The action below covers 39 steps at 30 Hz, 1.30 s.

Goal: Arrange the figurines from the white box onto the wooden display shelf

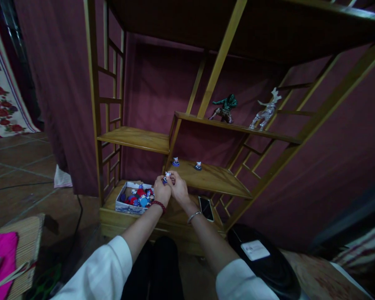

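- Hands are brought together in front of the wooden shelf unit (137,139), the left hand (161,192) and the right hand (178,188) touching at the fingertips, so that one small item can be worked between them.
- Pinched between the fingertips of both hands is a small figurine (166,177), white above and blue at the base; it is held just in front of the edge of the low shelf board (218,181), raised above the bottom board, where it can be seen clearly.
- Neither hand is spread; the fingers of both are curled inward around the figurine, and how firmly it is gripped cannot be told.
- Just beside the left hand, on the bottom board, an open box (133,199) is set, filled with small red and blue pieces of a similar kind, within easy reach of that hand.
- Two matching figurines, one (175,162) to the left and one (198,166) to the right, are stood upright and apart near the back of the low shelf board, spaced as if for display.
- A phone (206,208) is laid flat on the bottom board near the right wrist, out of the way of the hands.
- On the higher board a green figure (225,107) and a silvery deer (266,111) are displayed, well apart from the hands.
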Tool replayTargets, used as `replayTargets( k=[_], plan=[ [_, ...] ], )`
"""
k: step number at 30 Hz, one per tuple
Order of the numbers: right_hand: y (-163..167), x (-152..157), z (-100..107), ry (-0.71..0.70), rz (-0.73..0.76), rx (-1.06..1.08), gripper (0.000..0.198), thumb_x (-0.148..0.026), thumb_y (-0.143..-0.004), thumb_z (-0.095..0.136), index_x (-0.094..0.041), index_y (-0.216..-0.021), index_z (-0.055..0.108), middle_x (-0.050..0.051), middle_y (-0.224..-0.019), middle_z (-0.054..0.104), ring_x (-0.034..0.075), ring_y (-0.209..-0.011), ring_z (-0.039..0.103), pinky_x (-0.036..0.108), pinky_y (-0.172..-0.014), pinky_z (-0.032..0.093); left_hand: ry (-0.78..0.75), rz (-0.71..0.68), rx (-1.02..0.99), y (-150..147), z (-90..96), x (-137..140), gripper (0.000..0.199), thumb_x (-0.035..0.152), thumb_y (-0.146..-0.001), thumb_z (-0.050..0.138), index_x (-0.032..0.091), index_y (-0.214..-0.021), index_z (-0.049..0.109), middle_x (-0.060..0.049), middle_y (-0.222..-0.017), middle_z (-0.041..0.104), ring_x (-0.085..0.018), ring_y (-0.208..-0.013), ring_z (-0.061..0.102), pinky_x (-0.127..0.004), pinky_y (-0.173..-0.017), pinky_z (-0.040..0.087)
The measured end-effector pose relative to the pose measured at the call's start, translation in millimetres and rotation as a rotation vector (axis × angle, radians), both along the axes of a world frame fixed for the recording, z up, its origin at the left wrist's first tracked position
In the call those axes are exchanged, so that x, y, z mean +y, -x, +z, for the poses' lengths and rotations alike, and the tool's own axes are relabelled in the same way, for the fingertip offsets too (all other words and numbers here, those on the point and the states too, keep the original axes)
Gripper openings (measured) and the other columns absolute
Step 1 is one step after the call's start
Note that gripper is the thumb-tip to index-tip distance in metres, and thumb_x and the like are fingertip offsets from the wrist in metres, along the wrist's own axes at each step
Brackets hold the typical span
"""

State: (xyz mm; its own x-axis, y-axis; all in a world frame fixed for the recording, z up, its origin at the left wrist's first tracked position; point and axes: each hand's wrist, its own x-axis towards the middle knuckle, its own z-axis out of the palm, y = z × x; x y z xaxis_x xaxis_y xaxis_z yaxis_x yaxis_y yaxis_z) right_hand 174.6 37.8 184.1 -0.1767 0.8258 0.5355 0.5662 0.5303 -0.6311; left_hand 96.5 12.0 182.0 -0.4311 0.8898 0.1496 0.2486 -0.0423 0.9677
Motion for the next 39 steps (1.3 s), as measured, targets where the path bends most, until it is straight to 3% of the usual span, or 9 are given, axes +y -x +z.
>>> replayTargets(
  k=[10, 17, 25, 33, 39],
  plan=[
    [47.8, -13.4, -31.5, 0.005, 0.081, -0.005, 0.020, -0.029, -0.082, 0.044, -0.023, -0.099, 0.051, 0.001, -0.085, 0.065, 0.014, -0.077, 0.061, 0.024, -0.069, 0.047, 0.023, 0.061, -0.026, 48.2, -29.2, -11.9, 0.026, 0.010, -0.066, 0.045, 0.014, -0.090, 0.055, -0.007, -0.089, 0.062, -0.016, -0.084, 0.056, -0.025, -0.075, 0.041],
    [68.5, -4.0, -74.9, 0.108, 0.101, -0.022, 0.022, -0.023, -0.080, 0.043, -0.025, -0.100, 0.052, 0.000, -0.080, 0.065, 0.014, -0.073, 0.061, 0.021, -0.065, 0.045, 0.244, 0.073, 0.060, 70.5, -60.1, -4.2, 0.026, 0.015, -0.068, 0.047, 0.014, -0.092, 0.056, -0.009, -0.089, 0.063, -0.019, -0.085, 0.057, -0.026, -0.072, 0.041],
    [64.9, 11.0, -110.2, 0.186, 0.043, -0.071, 0.024, -0.024, -0.079, 0.039, -0.019, -0.097, 0.054, 0.002, -0.074, 0.064, 0.014, -0.066, 0.059, 0.023, -0.063, 0.044, 0.373, 0.019, 0.073, 69.4, -98.8, 20.2, 0.026, 0.015, -0.069, 0.049, 0.014, -0.094, 0.057, -0.010, -0.089, 0.064, -0.020, -0.085, 0.058, -0.028, -0.074, 0.042],
    [59.3, 33.9, -153.8, 0.207, -0.027, -0.064, 0.030, -0.023, -0.077, 0.040, -0.017, -0.104, 0.052, 0.005, -0.080, 0.065, 0.015, -0.065, 0.059, 0.024, -0.061, 0.045, 0.420, -0.009, 0.075, 62.4, -125.5, 41.6, 0.023, 0.012, -0.070, 0.048, 0.015, -0.090, 0.059, -0.009, -0.089, 0.065, -0.018, -0.086, 0.059, -0.025, -0.074, 0.042],
    [62.7, 38.6, -169.5, 0.312, -0.080, -0.012, 0.031, -0.023, -0.075, 0.041, -0.017, -0.103, 0.052, 0.004, -0.077, 0.064, 0.017, -0.067, 0.061, 0.025, -0.060, 0.046, 0.451, 0.012, 0.100, 61.7, -141.2, 52.9, 0.022, 0.012, -0.069, 0.050, 0.016, -0.087, 0.062, -0.007, -0.081, 0.066, -0.017, -0.077, 0.060, -0.023, -0.067, 0.044]
  ],
)
